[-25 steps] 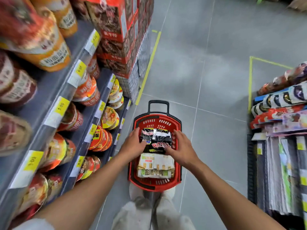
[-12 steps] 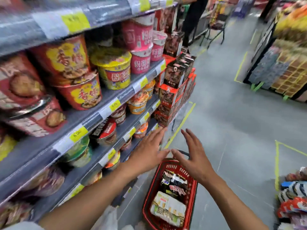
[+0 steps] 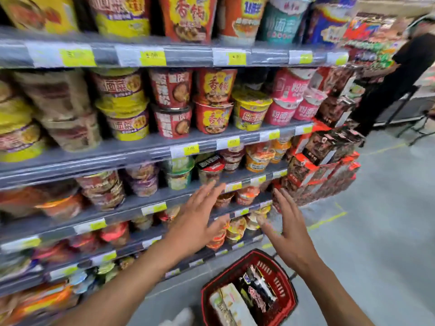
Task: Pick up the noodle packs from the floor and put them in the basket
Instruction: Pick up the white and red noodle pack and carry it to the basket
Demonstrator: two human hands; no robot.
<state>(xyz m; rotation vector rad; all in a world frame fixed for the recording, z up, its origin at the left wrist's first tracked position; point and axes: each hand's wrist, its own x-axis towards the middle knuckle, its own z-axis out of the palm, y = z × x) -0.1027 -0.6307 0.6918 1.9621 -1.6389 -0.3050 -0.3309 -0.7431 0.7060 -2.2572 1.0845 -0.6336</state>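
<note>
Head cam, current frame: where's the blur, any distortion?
Head view: motion blur smears the shelf cups at far left and makes price tags hard to read; left hand, right hand and basket are sharper; wide-angle bends the shelf edges.
</note>
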